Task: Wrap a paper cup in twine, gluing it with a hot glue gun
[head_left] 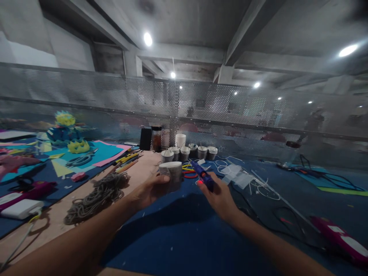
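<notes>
My left hand is closed round a paper cup whose side looks wrapped in grey cord and whose rim is white. In my right hand is a blue glue gun, gripped with its nozzle pointing up and left; a red light glows near my thumb. The cup and the gun are apart, both held above the blue table. Behind them stand several grey-wrapped cups in a row. Scissors or pliers with red and yellow handles lie just beyond the cup, partly hidden.
A tangled bundle of grey cord lies left of my left hand. Coloured paper, scissors and a white adapter are farther left. White cups and a jar stand at the back. Right are plastic bags and black cables.
</notes>
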`<state>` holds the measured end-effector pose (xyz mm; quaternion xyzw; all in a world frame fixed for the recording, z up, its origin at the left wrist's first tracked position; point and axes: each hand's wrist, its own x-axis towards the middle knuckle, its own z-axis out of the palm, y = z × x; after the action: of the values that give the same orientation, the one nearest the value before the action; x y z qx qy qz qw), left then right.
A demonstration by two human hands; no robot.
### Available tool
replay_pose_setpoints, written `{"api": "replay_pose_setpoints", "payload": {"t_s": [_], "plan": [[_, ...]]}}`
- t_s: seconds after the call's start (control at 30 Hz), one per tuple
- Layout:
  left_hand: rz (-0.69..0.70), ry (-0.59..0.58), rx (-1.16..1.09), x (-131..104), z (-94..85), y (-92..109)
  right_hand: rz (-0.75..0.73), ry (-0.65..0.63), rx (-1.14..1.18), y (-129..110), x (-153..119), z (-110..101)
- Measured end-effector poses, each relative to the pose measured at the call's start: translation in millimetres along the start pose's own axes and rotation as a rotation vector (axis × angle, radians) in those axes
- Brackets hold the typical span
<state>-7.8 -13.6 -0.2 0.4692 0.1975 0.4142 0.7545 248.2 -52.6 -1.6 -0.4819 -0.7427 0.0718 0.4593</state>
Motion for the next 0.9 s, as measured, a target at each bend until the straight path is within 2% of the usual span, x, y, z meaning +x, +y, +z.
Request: {"api": "replay_pose_setpoints", "payload": {"t_s": [0.07,0.23,0.33,0.47,0.63,0.77,0.9], "plan": [[-0.005,0.015,-0.001,-2,6.1,2,-0.018,-0.074,-0.170,0,-2,2],[0.111,0.053,0.103,-4,20.5,6,-0.189,-0.273,-0.461,-2,-15,16],[0.125,0.068,0.152,-3,22.3,5,-0.240,-0.348,-0.529,1,-23,26],[0.125,0.094,0.168,-1,21.1,1,-0.266,-0.371,-0.547,4,-29,32],[0.147,0.127,0.230,1,20.0,-5,-0.235,-0.317,-0.422,-9,-25,24],[0.184,0.187,0.310,4,27.4,-10,-0.063,-0.221,-0.122,-24,-18,16],[0.195,0.190,0.385,6,38.6,-18,0.068,-0.177,0.145,-33,-13,9]]}}
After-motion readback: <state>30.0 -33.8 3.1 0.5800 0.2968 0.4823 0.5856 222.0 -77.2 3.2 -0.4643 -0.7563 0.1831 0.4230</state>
